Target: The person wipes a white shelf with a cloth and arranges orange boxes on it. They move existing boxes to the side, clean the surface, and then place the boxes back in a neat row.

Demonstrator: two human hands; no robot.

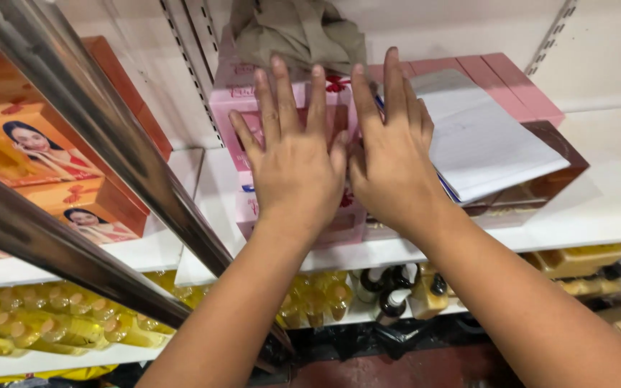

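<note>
My left hand [294, 162] lies flat, fingers spread, on the front of a pink gift box [233, 100] standing on a white shelf [605, 194]. My right hand [391, 158] presses flat beside it, thumb touching the left hand, over the neighbouring pink boxes [512, 82]. Neither hand grips anything. A white sheet of paper [483, 144] rests on the boxes just right of my right hand. A crumpled olive cloth [300, 32] sits on top of the boxes above my fingertips.
Orange boxes with a printed portrait [44, 154] stack at the left. Two shiny metal bars [109, 129] cross diagonally at the left. Below, a lower shelf holds several yellow bottles [59, 327] and dark-capped bottles [397, 287]. White perforated uprights [188, 65] back the shelf.
</note>
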